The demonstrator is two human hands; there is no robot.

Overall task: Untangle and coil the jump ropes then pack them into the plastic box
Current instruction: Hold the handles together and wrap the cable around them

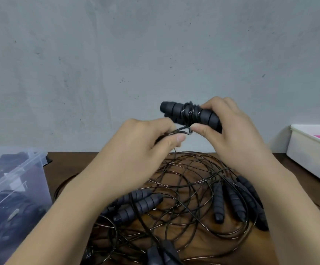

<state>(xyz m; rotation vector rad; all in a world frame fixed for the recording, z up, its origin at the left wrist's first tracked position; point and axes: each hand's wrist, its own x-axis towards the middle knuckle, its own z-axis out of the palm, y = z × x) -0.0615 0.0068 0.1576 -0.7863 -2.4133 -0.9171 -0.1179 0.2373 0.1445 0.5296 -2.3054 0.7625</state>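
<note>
Raised above the table, my right hand (230, 127) grips a pair of black ribbed jump rope handles (176, 110) with thin black cord wound round their middle. My left hand (145, 142) pinches the loose end of that cord (182, 130) just below the handles. Under both hands lies a tangled heap of black jump ropes (189, 188) with several more ribbed handles on the brown table (222, 243). A clear plastic box (17, 184) stands at the left, with dark ropes showing through its wall.
A white tray (308, 152) with something pink inside stands at the right edge. A grey wall rises right behind the table. More handles lie at the near edge (161, 255).
</note>
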